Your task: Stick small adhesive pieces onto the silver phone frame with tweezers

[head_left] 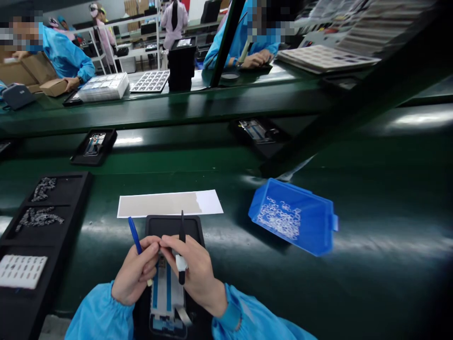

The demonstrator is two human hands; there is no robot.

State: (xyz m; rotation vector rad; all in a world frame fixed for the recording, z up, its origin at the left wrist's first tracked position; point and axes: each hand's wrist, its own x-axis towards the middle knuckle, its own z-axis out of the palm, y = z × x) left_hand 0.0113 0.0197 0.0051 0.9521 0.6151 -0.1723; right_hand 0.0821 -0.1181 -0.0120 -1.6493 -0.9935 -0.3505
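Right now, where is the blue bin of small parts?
Head view: the blue bin sits on the green bench, right of the white strip and right hand.

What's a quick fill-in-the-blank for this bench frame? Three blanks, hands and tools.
1. The left hand grips a slim stick coloured ____.
2. The right hand grips a black tool with a ____ band.
3. The blue bin of small parts sits to the ____ of both hands.
Missing words: blue; white; right.
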